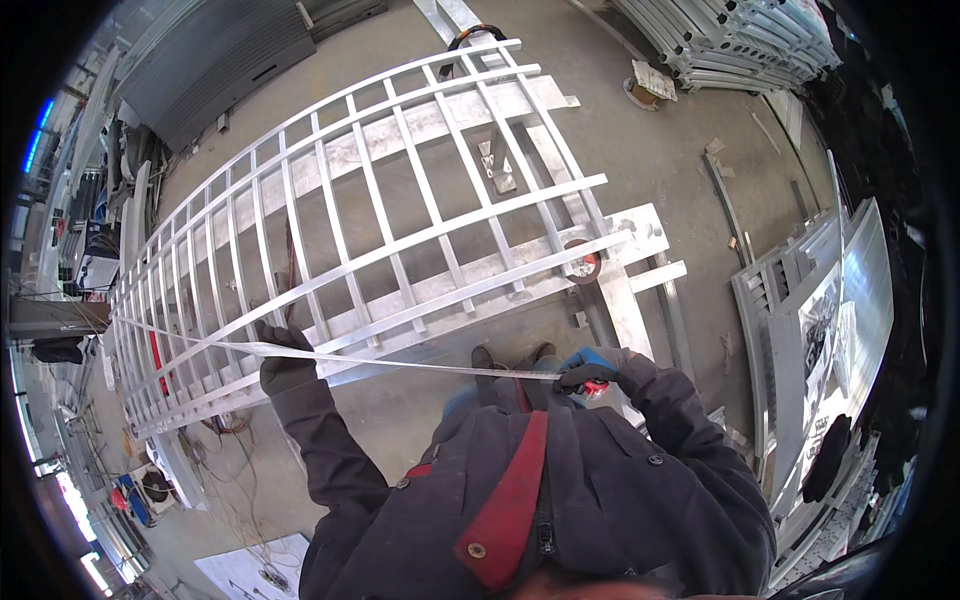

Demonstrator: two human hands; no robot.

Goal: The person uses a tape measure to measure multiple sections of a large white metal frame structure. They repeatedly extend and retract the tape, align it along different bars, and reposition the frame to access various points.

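Observation:
A long silver metal railing (470, 219), with curved rails and several crossbars, lies flat in front of me. A tape measure's blade (440, 369) stretches along its near side, from my body toward the railing's far left end. My right hand (592, 366), in a blue and black glove, is closed around the tape measure's red case (596, 388) close to my waist. Out by the railing's near edge, my left hand (287, 362) in a dark glove is closed at the blade, which crosses over it; its fingertips are partly hidden. The blade's far tip is too small to make out.
Broad metal beams (632, 325) support the railing. A red-centred disc tool (582, 264) sits by its right end. White railings (745, 45) are stacked at the far right, with metal panels (850, 320) leaning nearer. Cables (235, 480) cover floor at the left.

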